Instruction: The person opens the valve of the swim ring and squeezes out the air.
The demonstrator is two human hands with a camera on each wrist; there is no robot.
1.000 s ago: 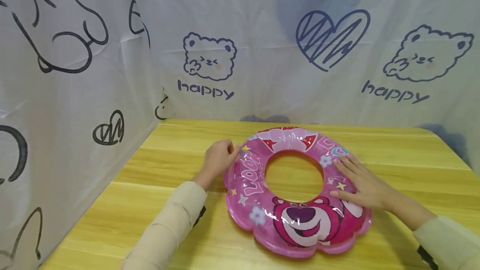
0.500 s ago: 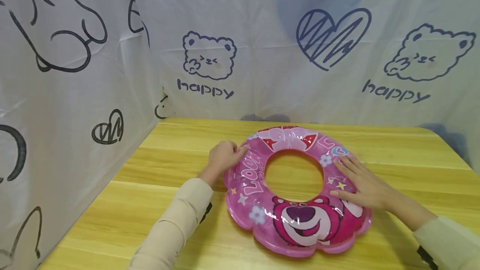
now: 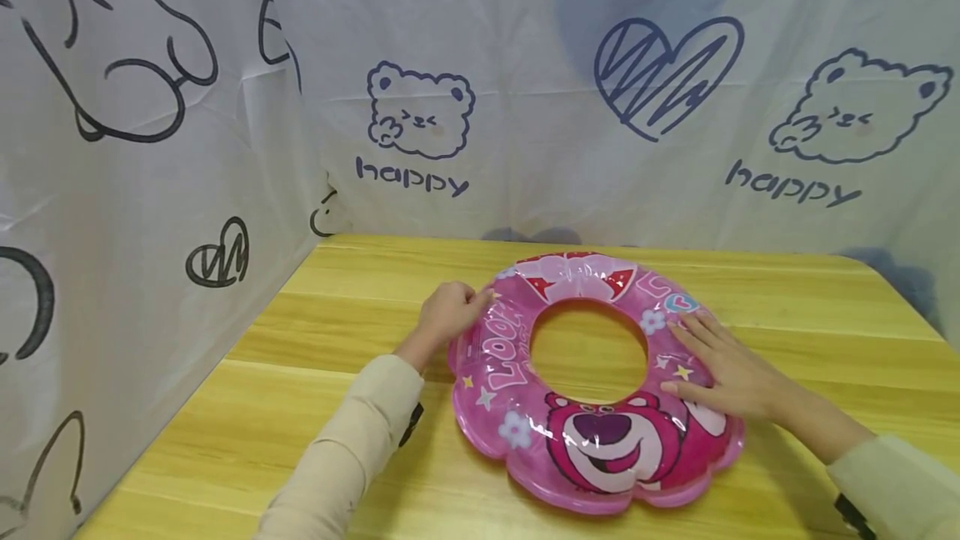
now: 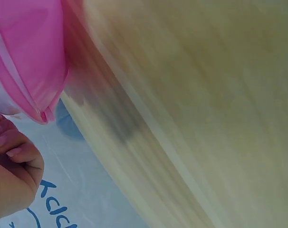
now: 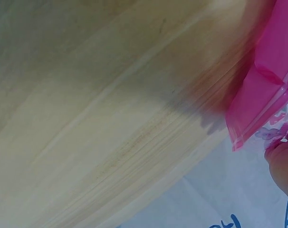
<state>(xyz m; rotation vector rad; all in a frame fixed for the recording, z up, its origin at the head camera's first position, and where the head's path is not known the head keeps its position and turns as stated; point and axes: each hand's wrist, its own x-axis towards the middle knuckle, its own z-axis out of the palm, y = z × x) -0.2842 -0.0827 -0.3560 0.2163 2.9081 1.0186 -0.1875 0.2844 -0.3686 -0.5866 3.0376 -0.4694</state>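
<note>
Lying under right hand (image 3: 733,377): ring (image 3: 603,450)

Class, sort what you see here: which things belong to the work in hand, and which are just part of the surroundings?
Work in hand:
pink inflatable ring, lying flat
left hand, fingers curled, at the ring's left side
right hand, spread on the ring's right side

Surroundings:
wood-grain table, under the ring
white cloth behind, printed with hearts and bears
</note>
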